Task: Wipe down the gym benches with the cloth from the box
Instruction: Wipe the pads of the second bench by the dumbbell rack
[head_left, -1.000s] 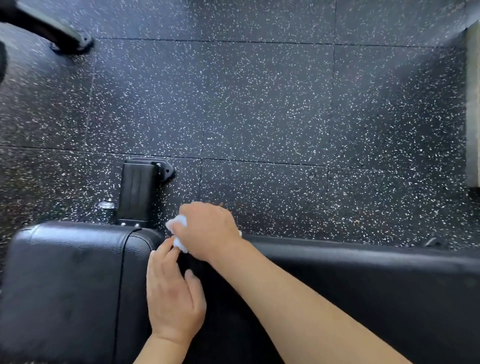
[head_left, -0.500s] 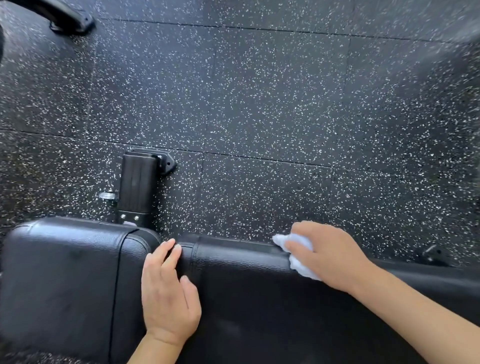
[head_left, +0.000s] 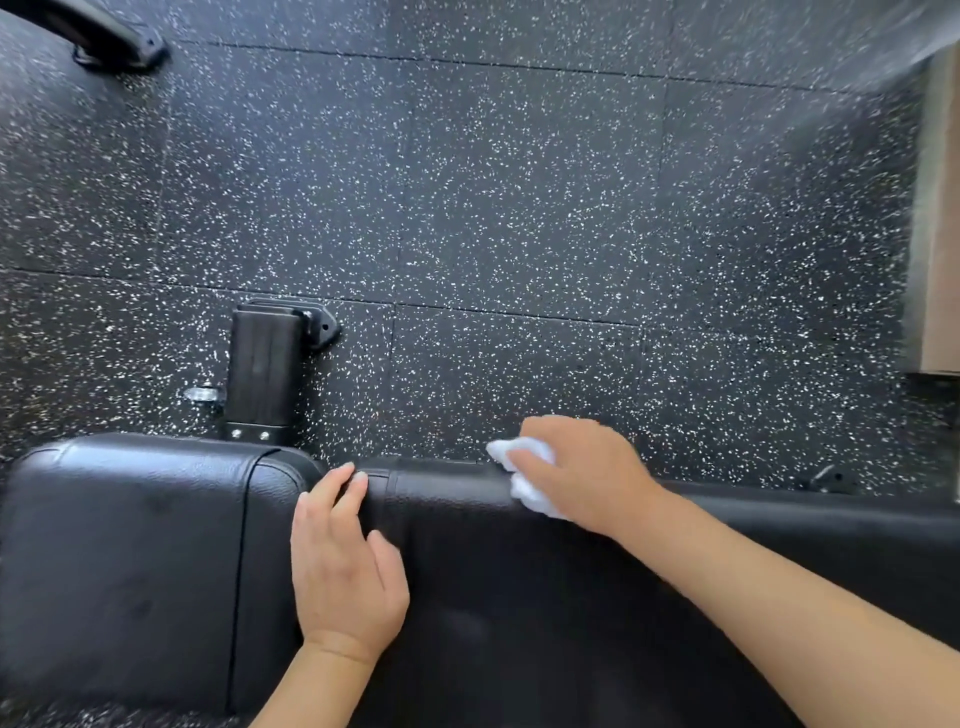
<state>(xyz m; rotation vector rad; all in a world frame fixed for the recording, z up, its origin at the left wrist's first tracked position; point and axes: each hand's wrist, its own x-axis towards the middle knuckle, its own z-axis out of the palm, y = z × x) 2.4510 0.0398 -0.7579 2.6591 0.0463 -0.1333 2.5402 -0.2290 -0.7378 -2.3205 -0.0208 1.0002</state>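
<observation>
Cloth (head_left: 524, 480) mostly hidden under right hand (head_left: 582, 475).

Cloth (head_left: 524, 480) on bench (head_left: 519, 597) far edge, right of left hand (head_left: 345, 566).

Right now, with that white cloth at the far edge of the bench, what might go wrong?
The right hand grips the cloth at the long pad's far edge; it might slip off the edge onto the speckled floor. The left hand rests with its fingers at the gap beside the seat pad, where they could get pinched.
</observation>
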